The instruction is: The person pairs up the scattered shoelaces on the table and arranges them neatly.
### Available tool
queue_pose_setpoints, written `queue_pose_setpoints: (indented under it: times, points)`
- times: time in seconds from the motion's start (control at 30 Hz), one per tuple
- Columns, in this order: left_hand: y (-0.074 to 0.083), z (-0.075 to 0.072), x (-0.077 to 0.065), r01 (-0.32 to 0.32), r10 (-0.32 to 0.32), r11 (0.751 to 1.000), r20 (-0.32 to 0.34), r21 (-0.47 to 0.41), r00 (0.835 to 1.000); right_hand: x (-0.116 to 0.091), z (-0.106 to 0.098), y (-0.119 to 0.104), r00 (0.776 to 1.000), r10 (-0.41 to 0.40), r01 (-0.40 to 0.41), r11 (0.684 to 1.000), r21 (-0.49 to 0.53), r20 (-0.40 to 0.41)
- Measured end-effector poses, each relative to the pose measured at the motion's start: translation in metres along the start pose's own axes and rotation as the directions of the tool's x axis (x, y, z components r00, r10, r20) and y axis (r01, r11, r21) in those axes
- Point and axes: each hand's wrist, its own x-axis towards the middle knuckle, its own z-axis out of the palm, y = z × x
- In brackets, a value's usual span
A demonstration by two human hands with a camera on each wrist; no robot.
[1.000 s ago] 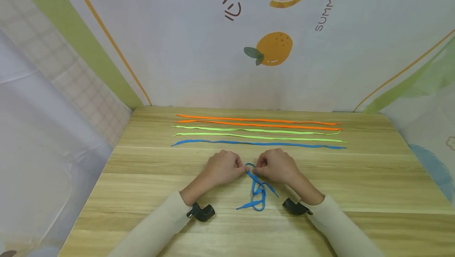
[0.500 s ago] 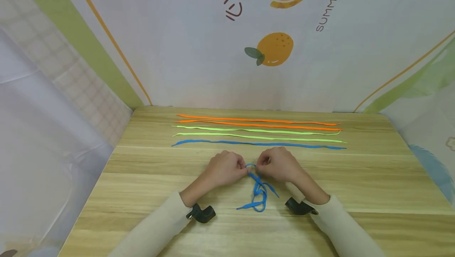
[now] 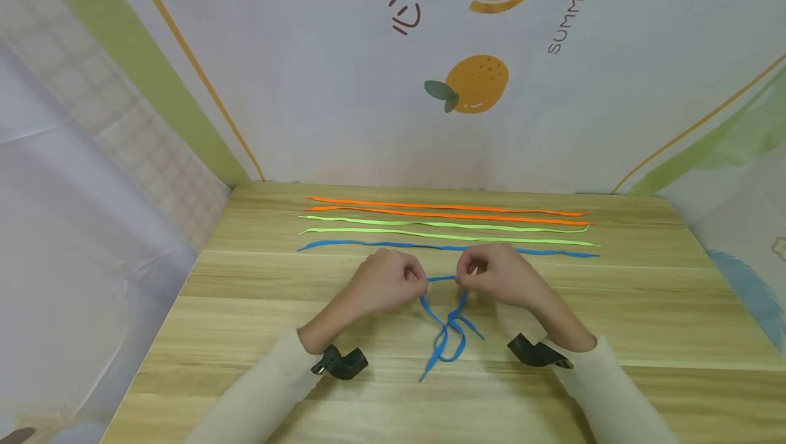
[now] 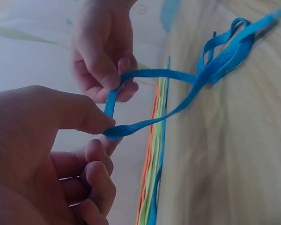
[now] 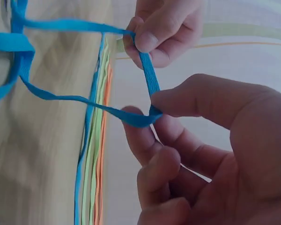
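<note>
A flat blue shoelace [image 3: 451, 321] is raised in a loop between my two hands, its lower part tangled and its tipped ends dangling toward the table. My left hand [image 3: 389, 282] pinches the loop's left corner between thumb and forefinger. On the other corner, the thumb and forefinger of my right hand [image 3: 496, 273] pinch the same lace. A short stretch of lace [image 5: 149, 75] runs taut from one hand to the other. In the left wrist view the two sides of the loop meet at a crossing [image 4: 201, 80], below which the lace bunches up.
Behind the hands, a straight blue shoelace [image 3: 356, 243], two light green shoelaces [image 3: 430, 224] and two orange shoelaces [image 3: 430, 206] lie in parallel rows across the wooden table [image 3: 245, 335]. A printed white cloth [image 3: 344, 103] hangs at the table's far edge.
My hands have spread apart, the right one moving farther out and away from me. The loop has widened and the blue shoelace's tangle has loosened, one end swinging downward.
</note>
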Motion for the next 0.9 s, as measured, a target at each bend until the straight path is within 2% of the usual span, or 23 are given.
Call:
queue_pose_setpoints:
  times: [0.3, 0.53, 0.9]
  points:
    - [0.001, -0.012, -0.002, -0.02, 0.02, 1.0, 0.009, -0.002, 1.0, -0.005, -0.014, 0.001, 0.999, 0.029, -0.032, 0.995, 0.099, 0.033]
    - [0.0, -0.025, -0.003, -0.02, 0.024, 0.996, 0.045, -0.085, 0.999, -0.013, -0.03, -0.004, 0.998, 0.052, -0.06, 0.983, 0.175, 0.046]
    - [-0.006, -0.051, -0.007, -0.01, 0.02, 0.986, 0.054, -0.168, 0.998, -0.025, -0.053, -0.002, 0.997, 0.072, -0.077, 0.978, 0.195, 0.033]
